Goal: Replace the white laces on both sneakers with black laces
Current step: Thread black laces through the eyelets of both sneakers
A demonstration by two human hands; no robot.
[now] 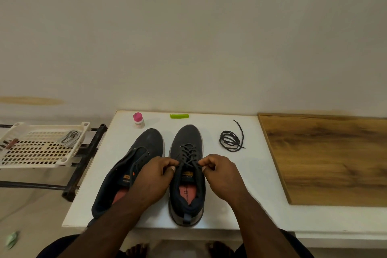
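While lacing the right sneaker (187, 174), both hands pinch black lace ends.
My left hand (151, 178) and right hand (221, 175) grip beside its tongue.

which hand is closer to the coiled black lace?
Right. The right hand pinches a lace end at the laced sneaker, just below-left of the coiled black lace. The left hand is across that sneaker, farther.

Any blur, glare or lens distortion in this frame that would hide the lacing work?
Head view: soft, even light, no glare; both hands and the laced shoe read sharply enough. Wide-angle bending curves the table edge. Only the lower left corner smears, where a green scrap is blurred.
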